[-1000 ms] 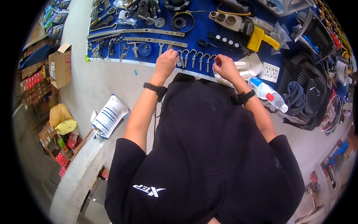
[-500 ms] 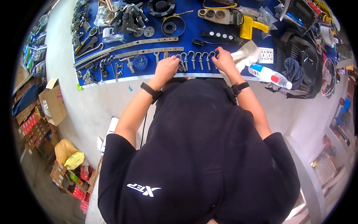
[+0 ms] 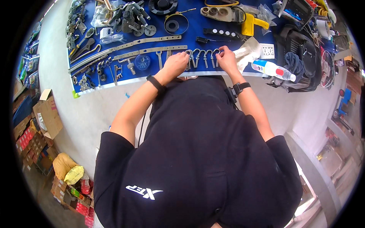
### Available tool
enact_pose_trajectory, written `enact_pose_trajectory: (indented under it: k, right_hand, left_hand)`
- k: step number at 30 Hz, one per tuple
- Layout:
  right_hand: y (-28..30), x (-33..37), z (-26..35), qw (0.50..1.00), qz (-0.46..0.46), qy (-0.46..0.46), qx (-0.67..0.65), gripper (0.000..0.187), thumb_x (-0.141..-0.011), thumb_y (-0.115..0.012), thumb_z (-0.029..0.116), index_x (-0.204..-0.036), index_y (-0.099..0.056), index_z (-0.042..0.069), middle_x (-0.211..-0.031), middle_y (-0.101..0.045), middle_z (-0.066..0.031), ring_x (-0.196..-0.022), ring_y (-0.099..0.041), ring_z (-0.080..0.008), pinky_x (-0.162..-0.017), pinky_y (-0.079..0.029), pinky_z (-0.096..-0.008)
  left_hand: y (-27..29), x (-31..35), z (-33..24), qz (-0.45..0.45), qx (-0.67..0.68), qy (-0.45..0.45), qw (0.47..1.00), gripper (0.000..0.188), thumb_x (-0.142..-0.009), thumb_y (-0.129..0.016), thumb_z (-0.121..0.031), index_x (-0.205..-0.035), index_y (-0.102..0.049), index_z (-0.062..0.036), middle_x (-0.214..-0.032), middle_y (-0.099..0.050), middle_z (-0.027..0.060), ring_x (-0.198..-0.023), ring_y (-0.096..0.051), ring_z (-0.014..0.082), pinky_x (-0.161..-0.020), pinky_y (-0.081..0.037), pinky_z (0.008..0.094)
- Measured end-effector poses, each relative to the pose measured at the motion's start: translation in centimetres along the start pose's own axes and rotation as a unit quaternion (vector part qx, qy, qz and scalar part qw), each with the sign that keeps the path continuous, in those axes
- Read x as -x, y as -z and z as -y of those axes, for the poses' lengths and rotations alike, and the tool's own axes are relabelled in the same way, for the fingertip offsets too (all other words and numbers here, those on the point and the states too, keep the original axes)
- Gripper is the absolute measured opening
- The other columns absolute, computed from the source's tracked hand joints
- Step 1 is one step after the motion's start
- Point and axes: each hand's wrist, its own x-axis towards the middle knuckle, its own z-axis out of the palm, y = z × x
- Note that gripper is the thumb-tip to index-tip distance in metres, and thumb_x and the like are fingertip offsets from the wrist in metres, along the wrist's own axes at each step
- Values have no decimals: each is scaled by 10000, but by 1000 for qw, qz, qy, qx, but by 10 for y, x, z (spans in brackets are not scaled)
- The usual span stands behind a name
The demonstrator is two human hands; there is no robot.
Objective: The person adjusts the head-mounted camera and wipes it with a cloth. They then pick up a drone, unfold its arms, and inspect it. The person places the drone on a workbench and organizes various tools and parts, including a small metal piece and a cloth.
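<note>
Left grip (image 3: 176,64), right grip (image 3: 227,60) half-curled at ends of hook bolts (image 3: 205,62) near front of counter (image 3: 194,29); any hold, cannot tell. Uneven push could tangle them; wrist drag, spill some.

I stand at a table (image 3: 194,28) covered in blue with a pale near edge. Around it spreads a smooth, light grey floor (image 3: 87,121). To my left, an open cardboard box (image 3: 48,116) sits beside stacked brown cartons (image 3: 33,150), a few red among them. Nearer on that side lie a tan sack (image 3: 64,162) and a yellow bag (image 3: 74,174), with red packets (image 3: 83,209) just beside them. Far to my right I see a blue wheeled machine (image 3: 345,99). The light is bright, whitest along the floor on my right.
</note>
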Motion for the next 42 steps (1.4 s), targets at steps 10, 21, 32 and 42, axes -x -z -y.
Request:
enact_pose_trajectory:
  k: [10,21,32,42]
  right_hand:
    - [-9,26,15,997,-19,55,43,554,-786,-736,268,-1251,-539,39,-1168,-540,-205,-1024,-613,-363,-880,-524,-433]
    - [-12,29,-5,997,-39,53,40,612,-764,-702,169,-1318,-472,48,-1189,-502,-221,-1047,-595,-413,-885,-523,-467]
    - [-2,37,-5,996,-52,15,68,622,-790,-712,267,-1329,-469,78,-1218,-516,-191,-1023,-619,-392,-845,-540,-473]
    - [-11,40,43,984,86,80,135,299,-869,-676,353,-873,-630,57,-779,-696,-179,-765,-693,-398,-708,-561,-482]
  left_hand:
    - [1,-15,-3,-13,17,1,1000,147,-849,-606,-76,-990,-579,-44,-927,-625,126,-882,-660,314,-726,-551,415]
    - [23,-4,3,-30,-54,-98,993,114,-835,-599,-56,-949,-593,-57,-1010,-593,87,-1006,-594,256,-790,-509,373]
    - [19,-9,-21,65,-71,-227,969,329,-730,-736,-132,-1043,-643,-88,-1112,-571,56,-1100,-536,212,-886,-445,317]
    - [17,-4,-14,62,-103,-246,962,299,-750,-690,-173,-1034,-624,-106,-1102,-595,53,-1063,-544,211,-860,-433,316]
